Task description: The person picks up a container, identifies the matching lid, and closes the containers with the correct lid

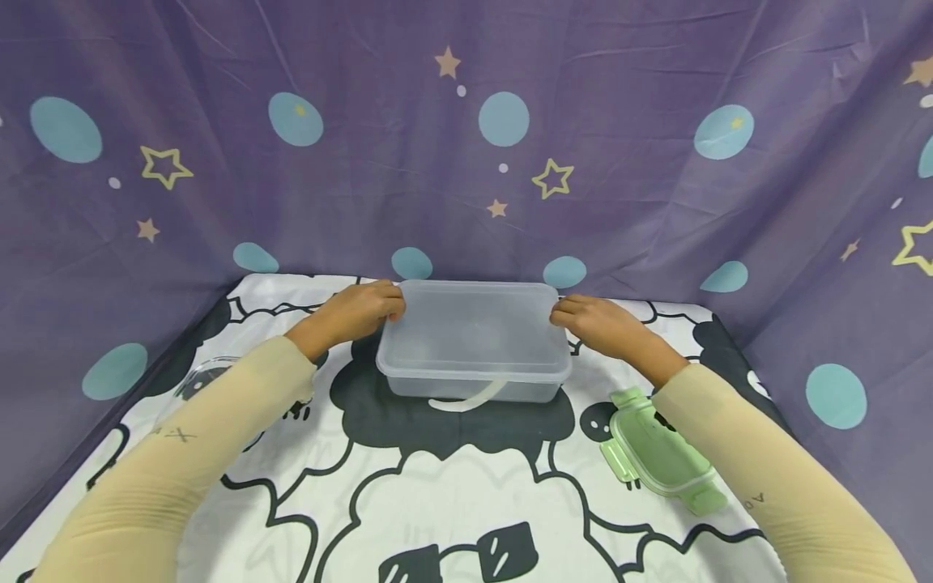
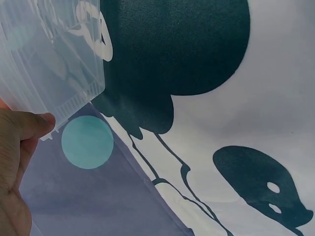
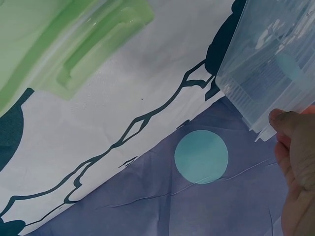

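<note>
A clear plastic box [image 1: 474, 332] with a frosted lid is in the middle of the head view, near the far side of the cloth. My left hand [image 1: 357, 310] grips its left end by the rim. At the opposite end, my right hand [image 1: 601, 326] grips the rim too. In the left wrist view the left thumb [image 2: 37, 125] presses on the box's edge. The right wrist view has the right thumb [image 3: 285, 120] on the edge at the other end. Most of the other fingers are hidden there.
A green clip-on lid [image 1: 659, 453] lies to the right, partly under the right sleeve. At the left, a clear container [image 1: 207, 372] is mostly hidden by the left sleeve. The patterned cloth [image 1: 466, 502] meets a purple curtain [image 1: 379, 162] behind the box.
</note>
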`<state>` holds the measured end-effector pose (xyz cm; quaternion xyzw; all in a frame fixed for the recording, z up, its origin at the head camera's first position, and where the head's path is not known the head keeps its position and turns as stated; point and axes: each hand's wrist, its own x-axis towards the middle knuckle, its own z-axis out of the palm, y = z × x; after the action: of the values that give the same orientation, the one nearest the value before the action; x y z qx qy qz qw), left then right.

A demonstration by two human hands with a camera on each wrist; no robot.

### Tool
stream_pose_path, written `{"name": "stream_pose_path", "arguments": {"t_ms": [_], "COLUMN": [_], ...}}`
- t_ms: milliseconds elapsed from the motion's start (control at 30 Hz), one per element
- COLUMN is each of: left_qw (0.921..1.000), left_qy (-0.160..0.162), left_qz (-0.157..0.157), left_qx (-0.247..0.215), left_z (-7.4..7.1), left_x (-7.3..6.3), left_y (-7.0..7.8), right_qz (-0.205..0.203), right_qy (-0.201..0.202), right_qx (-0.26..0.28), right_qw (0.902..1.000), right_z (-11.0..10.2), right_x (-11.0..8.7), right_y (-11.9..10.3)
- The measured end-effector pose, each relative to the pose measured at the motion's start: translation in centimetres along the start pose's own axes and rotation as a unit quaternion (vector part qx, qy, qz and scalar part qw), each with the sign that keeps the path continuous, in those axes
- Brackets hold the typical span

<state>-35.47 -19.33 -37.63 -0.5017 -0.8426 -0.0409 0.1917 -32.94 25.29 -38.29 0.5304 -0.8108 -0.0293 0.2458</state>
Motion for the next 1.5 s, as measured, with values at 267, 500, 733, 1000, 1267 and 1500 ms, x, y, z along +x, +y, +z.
{"name": "stream_pose_path", "arguments": {"t_ms": [267, 500, 733, 1000, 1267, 1500], "left_qw": [1.0000, 0.9999, 0.9999, 0.9997, 0.9997, 0.9969], "left_qy": [-0.006, -0.008, -0.007, 0.022, 0.018, 0.015], "left_qz": [-0.004, -0.008, -0.010, 0.001, -0.002, -0.070], "left_qx": [0.001, 0.006, 0.000, -0.010, -0.015, -0.033], "left_z": [-0.1, 0.1, 0.5, 1.0, 0.9, 0.5], "left_x": [0.3, 0.4, 0.3, 0.1, 0.1, 0.6], "left_y": [0.0, 0.0, -0.2, -0.4, -0.4, -0.3], "right_qz": [0.016, 0.022, 0.022, 0.057, 0.108, 0.123], "right_qy": [-0.009, -0.010, -0.017, -0.030, -0.047, -0.037], "right_qx": [0.015, 0.021, 0.023, 0.023, 0.070, 0.091], "right_qw": [0.9997, 0.9995, 0.9993, 0.9976, 0.9906, 0.9875], "right_z": [-0.1, -0.2, -0.1, 0.1, -0.3, -0.3], "right_x": [0.1, 0.1, 0.1, -0.1, -0.1, 0.3], "right_y": [-0.1, -0.2, -0.2, -0.7, -0.7, -0.1]}}
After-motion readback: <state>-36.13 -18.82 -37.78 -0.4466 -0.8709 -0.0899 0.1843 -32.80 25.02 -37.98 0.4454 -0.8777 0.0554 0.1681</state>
